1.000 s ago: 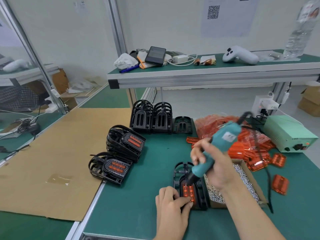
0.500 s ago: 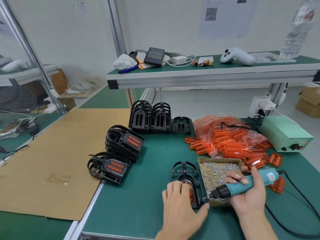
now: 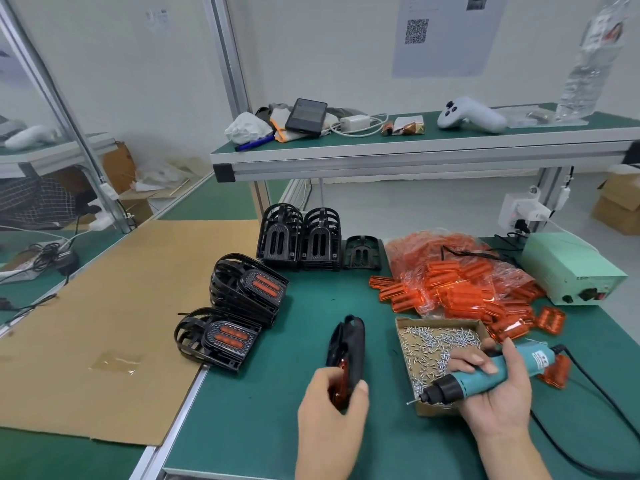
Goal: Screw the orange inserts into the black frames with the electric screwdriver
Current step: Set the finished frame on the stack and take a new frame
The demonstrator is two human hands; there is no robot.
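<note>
Lower centre: our left hand pinches the black frame on edge — its orange insert could slip out. Right hand fingers wrap the electric screwdriver.

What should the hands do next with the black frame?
Probably lay the black plastic frame flat again. The left hand grips it tipped on edge, its orange insert facing sideways. The right hand holds the teal electric screwdriver over the cardboard box of screws, a screw seemingly on its tip.

1 head view, angled down, close over workbench
</note>
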